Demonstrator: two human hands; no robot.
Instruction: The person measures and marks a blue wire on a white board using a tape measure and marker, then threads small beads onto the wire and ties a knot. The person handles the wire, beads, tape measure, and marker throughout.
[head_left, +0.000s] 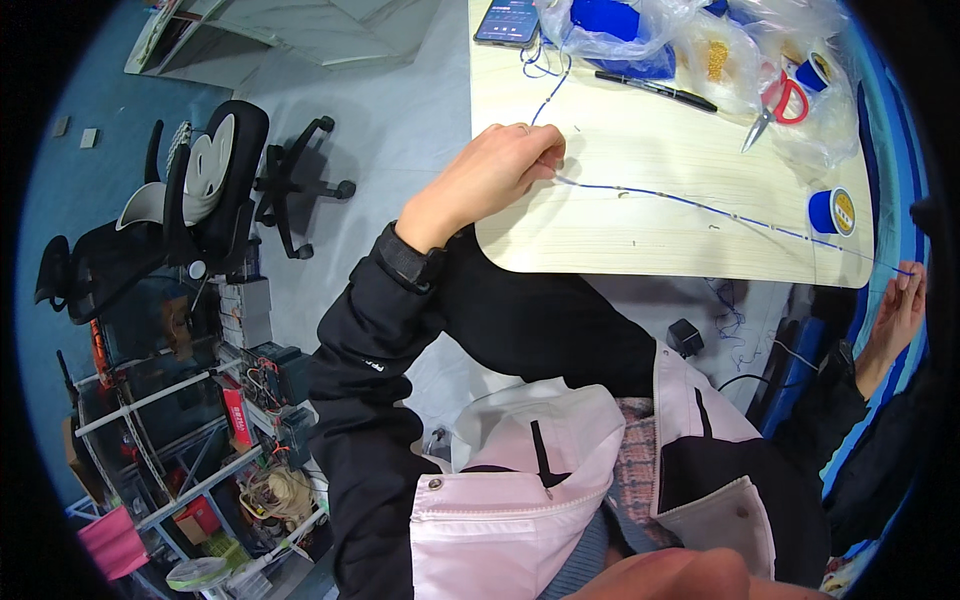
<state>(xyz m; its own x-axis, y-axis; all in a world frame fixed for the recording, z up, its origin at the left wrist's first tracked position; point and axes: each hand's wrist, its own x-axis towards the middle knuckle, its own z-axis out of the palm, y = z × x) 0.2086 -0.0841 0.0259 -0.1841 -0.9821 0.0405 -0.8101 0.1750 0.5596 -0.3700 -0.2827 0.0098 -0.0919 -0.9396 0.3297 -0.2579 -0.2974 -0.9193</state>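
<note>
One blue cord is being held taut, pinched by left grip (upper centre) and right grip (right edge); next, steady tension is probably being required.

The cord between the left fingers and right fingers is blue, dotted with gold-toned beads. Under the left fingers, the table is cream, wood-grained. Right of them: 1 black pen, red-handled scissors; nearer the right fingers, 1 blue, yellow-topped spool.

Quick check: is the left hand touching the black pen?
Apart: the head view shows tabletop between the left hand and the black pen.
</note>
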